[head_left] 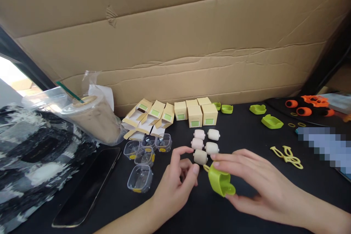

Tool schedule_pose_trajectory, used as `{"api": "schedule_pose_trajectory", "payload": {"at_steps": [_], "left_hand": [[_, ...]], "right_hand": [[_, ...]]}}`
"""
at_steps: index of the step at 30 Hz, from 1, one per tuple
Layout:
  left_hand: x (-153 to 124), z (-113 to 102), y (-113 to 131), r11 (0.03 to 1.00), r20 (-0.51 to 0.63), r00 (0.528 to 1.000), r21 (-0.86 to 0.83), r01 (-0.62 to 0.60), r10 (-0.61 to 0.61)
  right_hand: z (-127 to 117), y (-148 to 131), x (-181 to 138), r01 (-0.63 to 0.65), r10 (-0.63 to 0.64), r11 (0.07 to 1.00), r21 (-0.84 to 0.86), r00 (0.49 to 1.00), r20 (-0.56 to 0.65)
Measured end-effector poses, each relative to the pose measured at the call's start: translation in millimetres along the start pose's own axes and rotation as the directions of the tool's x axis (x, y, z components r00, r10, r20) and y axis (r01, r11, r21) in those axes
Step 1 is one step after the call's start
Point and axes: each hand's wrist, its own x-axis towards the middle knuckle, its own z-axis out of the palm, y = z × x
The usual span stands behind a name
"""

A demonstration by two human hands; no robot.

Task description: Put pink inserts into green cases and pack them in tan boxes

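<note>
My right hand [246, 182] grips a lime-green plastic case [216, 182] between the thumb and fingers. Its hollow side faces right, and a pale yellow loop [206, 168] sticks out at its upper left. Just left of it is my left hand [179, 179], holding nothing, with index finger and thumb apart and the other fingers curled. The left index fingertip is close to a beige roller [200, 157]; whether it touches cannot be seen. Behind that roller lie two pink rollers [197, 143] and two white rollers [212, 148].
Clear plastic cups [140, 178] and yellow boxes [194, 116], some flattened, stand left and behind. More green parts [272, 121], yellow loops [287, 158] and an orange toy car [315, 101] lie right. A phone [87, 186] and bagged drink [93, 117] are left; a cardboard wall [175, 44] rises behind.
</note>
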Motion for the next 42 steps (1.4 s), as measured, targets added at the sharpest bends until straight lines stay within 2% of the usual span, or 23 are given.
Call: {"api": "schedule_pose_trajectory", "payload": {"at_steps": [3, 7, 9, 12, 15, 18, 21, 24, 26, 32, 37, 40, 42], "left_hand": [[-3.5, 1.1, 0.7, 0.981, 0.134, 0.989, -0.177, 0.083, -0.059], [-6.2, 10.9, 0.8, 0.857, 0.322, 0.940, -0.446, 0.257, -0.114], [-6.3, 14.8, 1.1, 0.790, 0.394, 0.905, -0.499, 0.355, -0.158], [-5.0, 15.5, 3.7, 0.680, 0.458, 0.859, -0.557, 0.477, -0.229], [-3.2, 13.1, 6.6, 0.583, 0.505, 0.824, -0.599, 0.548, -0.256], [-2.3, 12.7, 4.4, 0.517, 0.514, 0.829, -0.659, 0.546, -0.221], [-2.8, 15.3, -3.9, 0.447, 0.513, 0.843, -0.723, 0.526, -0.163], [-3.7, 19.0, -13.7, 0.374, 0.544, 0.833, -0.755, 0.538, -0.101], [-4.2, 21.0, -18.4, 0.342, 0.560, 0.825, -0.764, 0.547, -0.067], [-5.9, 21.8, -16.9, 0.358, 0.556, 0.829, -0.763, 0.538, -0.062], [-5.6, 18.9, -3.5, 0.328, 0.512, 0.846, -0.781, 0.531, -0.150], [-3.2, 18.2, 0.7, 0.310, 0.508, 0.846, -0.788, 0.532, -0.161], [-1.4, 18.1, 0.9, 0.313, 0.520, 0.843, -0.784, 0.536, -0.140]], "right_hand": [[-1.2, 4.4, 0.7, 0.000, 0.000, 1.000, -0.025, 1.000, 0.002], [-0.5, 0.7, 2.3, 0.010, -0.013, 0.998, 0.070, 0.999, 0.050], [1.0, -1.7, 1.6, -0.020, 0.007, 0.991, 0.136, 0.995, 0.095], [3.0, -2.5, -0.3, -0.082, 0.063, 0.986, 0.145, 0.989, 0.132], [4.7, 0.4, -2.4, -0.066, 0.046, 0.989, 0.132, 0.987, 0.154], [7.6, 9.2, -5.9, -0.099, 0.085, 0.988, 0.120, 0.990, 0.116], [11.6, 23.7, -8.2, -0.150, 0.148, 0.988, 0.026, 0.987, 0.066], [16.3, 37.0, -6.8, -0.139, 0.154, 0.980, -0.141, 0.983, 0.101], [20.2, 42.0, -5.0, -0.176, 0.200, 0.969, -0.171, 0.970, 0.136], [30.2, 44.9, -3.1, -0.335, 0.338, 0.941, -0.041, 0.933, 0.123], [18.1, 37.3, -0.2, -0.391, 0.395, 0.916, 0.089, 0.919, -0.020], [9.0, 22.2, 2.9, -0.335, 0.361, 0.915, 0.223, 0.928, -0.090], [7.2, 10.1, 3.2, -0.244, 0.272, 0.927, 0.286, 0.960, -0.062]]}}
